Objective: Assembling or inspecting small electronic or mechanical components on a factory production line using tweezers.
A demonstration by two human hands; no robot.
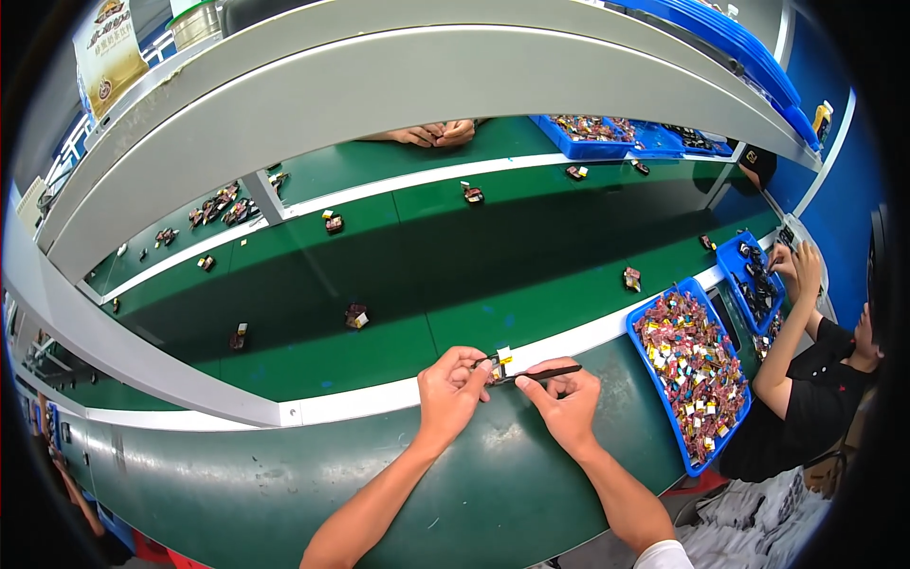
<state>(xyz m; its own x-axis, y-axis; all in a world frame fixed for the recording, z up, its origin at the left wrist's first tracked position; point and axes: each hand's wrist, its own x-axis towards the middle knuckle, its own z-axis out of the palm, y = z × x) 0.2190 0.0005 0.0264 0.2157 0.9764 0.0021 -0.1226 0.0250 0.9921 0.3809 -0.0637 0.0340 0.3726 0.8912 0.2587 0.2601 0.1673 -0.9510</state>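
- Nearest to us, our two bare forearms come up from the lower edge and meet over the dark green work surface.
- Our left hand has its fingers closed around a small dark component with a yellow and white tag, pinching it at the fingertips.
- Our right hand has thumb and fingers closed on a thin black tool, which lies roughly level, its tip touching the component.
- That component sits between our two hands, just above the white rail that edges the green conveyor belt.
- To our right, a blue tray is heaped with small parts in brown, yellow and white.
- Beyond it, a second blue tray holds darker parts, and another person in a black shirt has both hands at it; we cannot tell what those hands grip.
- On the belt, several small components lie well apart, one near the middle and one near the heaped tray.
- Across the belt, under a grey shelf, another person's clasped hands rest on the far bench.
- Further blue trays sit on that far bench to the right.
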